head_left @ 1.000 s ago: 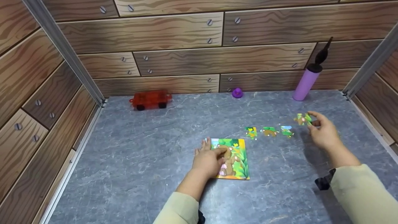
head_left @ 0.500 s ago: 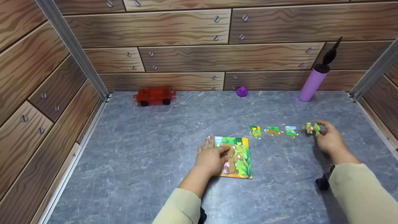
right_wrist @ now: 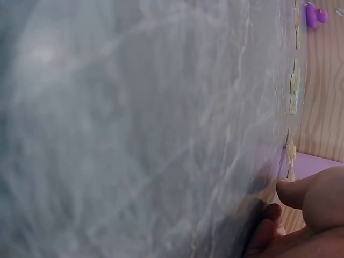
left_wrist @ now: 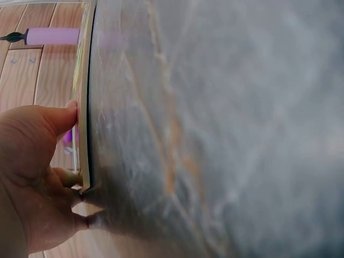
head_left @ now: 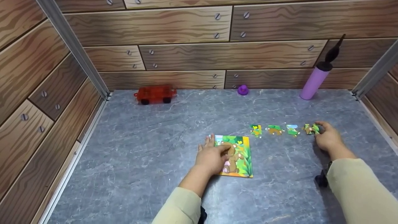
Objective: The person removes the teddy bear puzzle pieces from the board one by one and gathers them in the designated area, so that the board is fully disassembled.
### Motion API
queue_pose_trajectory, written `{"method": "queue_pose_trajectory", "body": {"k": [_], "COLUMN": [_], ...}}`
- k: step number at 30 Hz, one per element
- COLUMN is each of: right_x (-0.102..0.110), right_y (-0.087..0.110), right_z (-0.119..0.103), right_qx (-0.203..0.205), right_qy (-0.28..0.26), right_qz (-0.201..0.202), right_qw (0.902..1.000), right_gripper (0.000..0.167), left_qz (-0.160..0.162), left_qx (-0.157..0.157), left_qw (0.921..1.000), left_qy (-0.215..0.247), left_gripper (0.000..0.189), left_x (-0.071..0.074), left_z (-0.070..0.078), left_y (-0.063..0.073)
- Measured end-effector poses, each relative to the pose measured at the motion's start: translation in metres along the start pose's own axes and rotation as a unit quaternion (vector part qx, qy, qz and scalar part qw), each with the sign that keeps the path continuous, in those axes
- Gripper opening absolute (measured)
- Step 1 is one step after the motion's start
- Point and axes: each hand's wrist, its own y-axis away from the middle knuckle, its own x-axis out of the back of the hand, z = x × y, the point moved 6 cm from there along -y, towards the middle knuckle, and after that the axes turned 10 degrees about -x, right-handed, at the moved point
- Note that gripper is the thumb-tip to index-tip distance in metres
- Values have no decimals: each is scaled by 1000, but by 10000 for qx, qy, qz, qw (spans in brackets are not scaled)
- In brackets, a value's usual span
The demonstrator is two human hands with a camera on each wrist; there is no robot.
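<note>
Left hand (head_left: 210, 159), grip loosely spread, rests on the bear puzzle (head_left: 244, 158) on the counter (head_left: 136, 174); beyond, the right hand (head_left: 330, 140) pinches a jigsaw piece (head_left: 308, 128) beside three others (head_left: 275, 129). Farthest: red wheeled toy (head_left: 156, 94), purple toy duck (head_left: 243, 90), lilac balloon pump (head_left: 314, 82).

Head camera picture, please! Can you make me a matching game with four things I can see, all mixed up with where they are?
Things:
1. bear puzzle
2. right hand
3. red toy with wheels
4. purple pump

Places:
A. at the back left of the table, near the planked wall
B. at the right end of the row of small puzzle pieces
C. at the back right of the table, with its black end up
D. under the left hand

Right pairs: 1-D, 2-B, 3-A, 4-C
</note>
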Motion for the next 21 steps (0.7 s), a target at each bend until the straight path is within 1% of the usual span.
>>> {"method": "queue_pose_trajectory", "body": {"k": [4,8,14,21], "right_x": [1,2,3,-3], "right_y": [1,4,10,18], "right_z": [-2,0,5,0], "right_qx": [75,-49,-428,-437], "right_qy": [45,50,-357,-841], "right_qz": [61,114,118,176], "right_qw": [9999,9999,9984,9953], "right_gripper": [56,63,68,71], "left_qz": [-6,-11,-32,5], "left_qx": [-18,-82,-115,5], "left_qw": [10000,10000,9999,10000], "left_qy": [-7,22,45,86], "left_gripper": [42,42,42,42], "left_x": [0,0,-3,-1], "left_z": [0,1,0,0], "left_y": [0,-1,-2,0]}}
